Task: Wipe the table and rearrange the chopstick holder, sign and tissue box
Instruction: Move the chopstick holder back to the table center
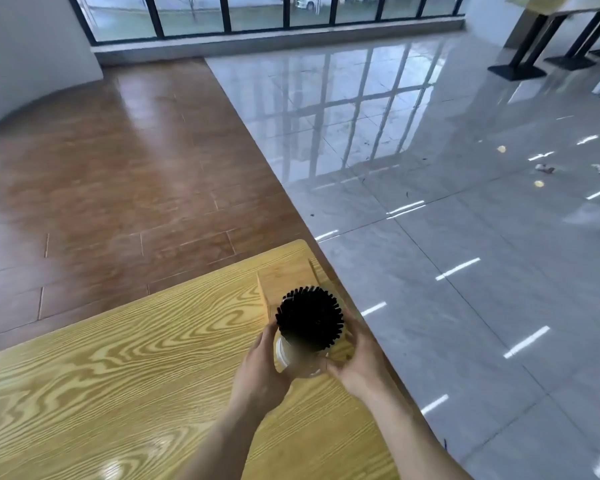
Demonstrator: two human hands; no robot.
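Right now — grip: your left hand (262, 367) and right hand (355, 370) clasp the chopstick holder (300, 362) from both sides.
Position: near the table (118, 358) corner, beside the clear sign (284, 282).
Tipping risk: tilt it and the chopsticks (309, 318) may spill.
Edge risk: set down too far right, it could drop floorward.

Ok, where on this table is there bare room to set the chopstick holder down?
The tabletop left of the left hand is bare wood. It's crowded at the far right corner: the chopstick holder, the clear sign and the right hand sit against the edge.
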